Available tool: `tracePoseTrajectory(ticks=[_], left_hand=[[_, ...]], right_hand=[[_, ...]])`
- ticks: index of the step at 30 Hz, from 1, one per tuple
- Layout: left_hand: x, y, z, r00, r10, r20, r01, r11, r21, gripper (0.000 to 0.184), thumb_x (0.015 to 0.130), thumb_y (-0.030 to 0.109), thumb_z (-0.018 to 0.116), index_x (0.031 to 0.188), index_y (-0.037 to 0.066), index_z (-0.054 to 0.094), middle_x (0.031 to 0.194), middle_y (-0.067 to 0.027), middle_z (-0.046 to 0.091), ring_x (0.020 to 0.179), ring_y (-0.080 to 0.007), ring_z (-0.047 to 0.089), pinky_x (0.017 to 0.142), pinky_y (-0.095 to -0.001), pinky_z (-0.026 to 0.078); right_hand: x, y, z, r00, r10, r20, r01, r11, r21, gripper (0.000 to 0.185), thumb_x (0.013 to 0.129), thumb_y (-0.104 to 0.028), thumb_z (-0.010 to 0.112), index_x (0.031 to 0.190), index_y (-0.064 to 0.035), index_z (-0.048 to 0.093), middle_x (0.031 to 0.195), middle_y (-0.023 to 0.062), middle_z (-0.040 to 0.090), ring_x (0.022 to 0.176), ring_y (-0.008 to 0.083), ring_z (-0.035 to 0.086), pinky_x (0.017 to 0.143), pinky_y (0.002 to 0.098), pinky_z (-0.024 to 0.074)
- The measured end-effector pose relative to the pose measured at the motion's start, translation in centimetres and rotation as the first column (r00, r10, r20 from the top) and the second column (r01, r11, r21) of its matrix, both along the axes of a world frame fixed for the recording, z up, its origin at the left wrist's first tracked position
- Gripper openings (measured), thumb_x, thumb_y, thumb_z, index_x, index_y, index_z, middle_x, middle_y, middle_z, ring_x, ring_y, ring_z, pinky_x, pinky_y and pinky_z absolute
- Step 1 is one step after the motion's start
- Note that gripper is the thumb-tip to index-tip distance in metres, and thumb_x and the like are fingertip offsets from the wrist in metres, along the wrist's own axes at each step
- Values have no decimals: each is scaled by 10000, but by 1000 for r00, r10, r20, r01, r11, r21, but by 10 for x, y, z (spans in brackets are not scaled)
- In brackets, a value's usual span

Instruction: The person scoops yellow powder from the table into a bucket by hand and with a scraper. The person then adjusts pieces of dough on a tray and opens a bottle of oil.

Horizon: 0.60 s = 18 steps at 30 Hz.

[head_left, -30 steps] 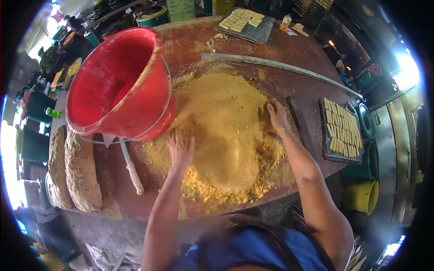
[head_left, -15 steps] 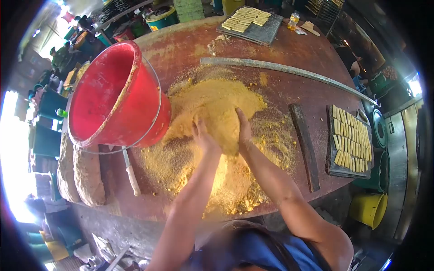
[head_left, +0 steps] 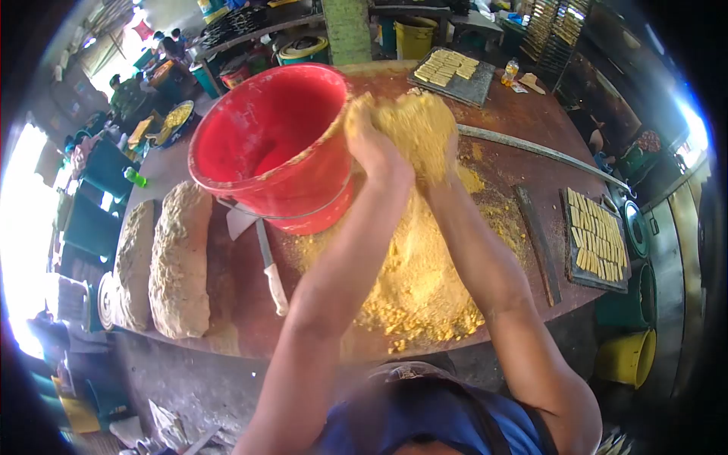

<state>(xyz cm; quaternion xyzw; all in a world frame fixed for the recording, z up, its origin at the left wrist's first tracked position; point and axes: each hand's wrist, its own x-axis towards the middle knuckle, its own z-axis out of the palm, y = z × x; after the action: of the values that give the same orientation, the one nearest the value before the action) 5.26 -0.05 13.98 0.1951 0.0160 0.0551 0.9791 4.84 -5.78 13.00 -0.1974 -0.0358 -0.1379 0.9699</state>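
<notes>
The bucket (head_left: 292, 193) looks like smooth, slightly glossy plastic. The powder (head_left: 413, 265) is matt and grainy. The dough (head_left: 180, 265) looks rough.

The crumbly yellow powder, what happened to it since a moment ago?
The left hand and right hand were apart a second ago; now they hold a heap of crumbly yellow powder between them, lifted forward near the red plastic bucket. The white-handled knife and two long, pale, lumpy dough rolls stayed on the reddish-brown table.

Red bucket (head_left: 277, 163) blocks the left — open gap between dough (head_left: 180, 265) and knife (head_left: 272, 277).
</notes>
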Motion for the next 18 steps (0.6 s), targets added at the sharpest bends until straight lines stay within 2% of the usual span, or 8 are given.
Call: tracePoseTrajectory(ticks=[3,5,7,9,10,11,15,18], left_hand=[[15,60,50,993,35,110,-41,998,53,235,899,258,504,1015,72,587,989,-108,638,920,-286,638,822,-400,529],[40,102,60,991,-9,134,-7,993,117,288,932,279,478,1066,48,584,1026,-122,633,936,-288,640,831,-415,535],[49,143,62,989,-92,112,45,930,364,358,961,319,451,1129,26,571,1063,-144,625,958,-316,633,850,-458,531],[70,182,51,982,-187,-11,172,882,440,359,955,313,510,1139,12,579,1116,-151,616,982,-332,622,859,-499,523],[64,199,50,989,-135,-52,136,738,661,360,929,302,560,1134,7,586,1070,-138,632,959,-304,622,851,-447,509],[56,209,46,994,-77,-79,108,540,835,367,904,291,609,1129,1,592,1024,-124,647,936,-275,622,844,-394,496],[13,208,28,953,103,286,-303,418,857,430,875,226,660,1241,14,584,1120,-123,645,1012,-218,596,897,-331,447],[-41,193,26,927,-52,370,-310,446,839,373,899,173,646,1219,-9,593,1146,-121,635,1048,-177,585,914,-303,444]], right_hand=[[26,55,55,972,-165,169,233,800,-553,311,862,-334,574,1012,-73,655,973,145,669,836,231,631,771,364,486],[46,80,71,841,-296,453,402,-218,-889,264,838,-306,621,953,-76,682,923,140,685,776,202,646,711,332,500],[74,100,64,774,-195,602,390,-602,-697,219,815,-278,667,894,-79,709,873,134,701,717,172,661,652,301,515],[79,114,49,851,-310,424,419,-84,-904,202,814,-229,681,919,-59,708,887,113,704,760,148,658,689,293,513],[74,120,46,927,-307,214,343,466,-816,193,813,-180,694,944,-38,707,900,93,707,802,124,655,726,285,511],[67,116,43,928,-311,207,336,457,-823,193,813,-180,694,944,-38,707,900,93,707,802,124,655,726,285,511],[10,57,18,910,-292,293,353,178,-919,197,842,-122,671,1012,-26,695,936,73,700,871,123,639,770,279,503],[-57,-16,-39,911,-388,141,165,28,-986,264,863,-170,654,1090,-37,679,986,91,700,934,184,656,813,313,504]])
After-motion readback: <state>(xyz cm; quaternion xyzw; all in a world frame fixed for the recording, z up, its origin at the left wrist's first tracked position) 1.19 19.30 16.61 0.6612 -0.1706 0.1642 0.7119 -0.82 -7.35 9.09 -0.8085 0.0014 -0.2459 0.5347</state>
